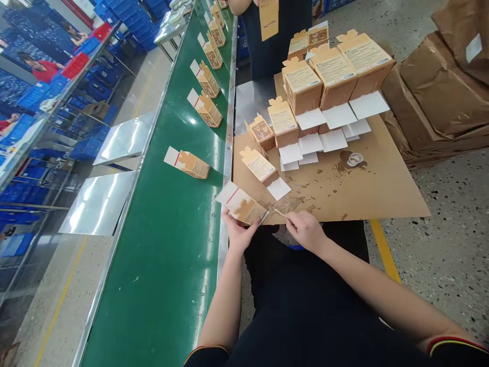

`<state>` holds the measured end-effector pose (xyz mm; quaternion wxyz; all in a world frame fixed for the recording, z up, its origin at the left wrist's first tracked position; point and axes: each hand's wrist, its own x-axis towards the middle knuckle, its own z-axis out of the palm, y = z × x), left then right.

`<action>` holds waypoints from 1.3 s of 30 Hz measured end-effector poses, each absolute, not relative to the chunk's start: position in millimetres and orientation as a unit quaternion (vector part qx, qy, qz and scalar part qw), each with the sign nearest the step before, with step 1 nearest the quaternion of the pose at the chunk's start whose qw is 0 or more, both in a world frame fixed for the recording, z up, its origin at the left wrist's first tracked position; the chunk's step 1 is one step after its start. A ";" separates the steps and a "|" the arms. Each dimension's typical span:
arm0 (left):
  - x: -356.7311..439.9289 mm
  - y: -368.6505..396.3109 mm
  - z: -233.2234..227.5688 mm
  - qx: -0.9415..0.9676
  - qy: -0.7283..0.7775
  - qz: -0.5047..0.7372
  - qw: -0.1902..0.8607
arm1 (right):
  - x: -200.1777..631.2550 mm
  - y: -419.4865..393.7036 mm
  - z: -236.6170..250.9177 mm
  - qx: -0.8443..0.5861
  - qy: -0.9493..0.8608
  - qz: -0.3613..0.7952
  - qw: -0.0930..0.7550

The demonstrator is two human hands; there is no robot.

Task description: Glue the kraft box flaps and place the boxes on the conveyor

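Observation:
My left hand (237,235) is closed around a small brown and white paper box (244,206), held tilted at the near edge of the cardboard sheet, its white flap with a red line pointing up and left. In my right hand (306,232), just right of the box, the fingers pinch a thin white cotton swab (280,212). Its tip points at the box, with a small gap between. A single box (256,164) lies beyond my left hand with its white flap toward me. Farther right on the cardboard sits a small clear cup (355,159) among wet spots.
Stacked paper boxes (332,76) fill the back of the cardboard sheet (393,188). A green conveyor belt (160,265) on the left carries a row of similar boxes (194,165). Across the table, a person (280,56) holds a brown box piece. Large brown wrapped packages (443,97) stand right.

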<state>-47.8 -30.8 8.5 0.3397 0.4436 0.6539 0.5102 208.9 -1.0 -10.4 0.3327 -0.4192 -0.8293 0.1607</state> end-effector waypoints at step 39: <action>-106.5 4.7 30.7 0.370 0.707 0.597 0.085 | 214.8 47.3 -8.0 -0.456 -0.806 0.185 0.329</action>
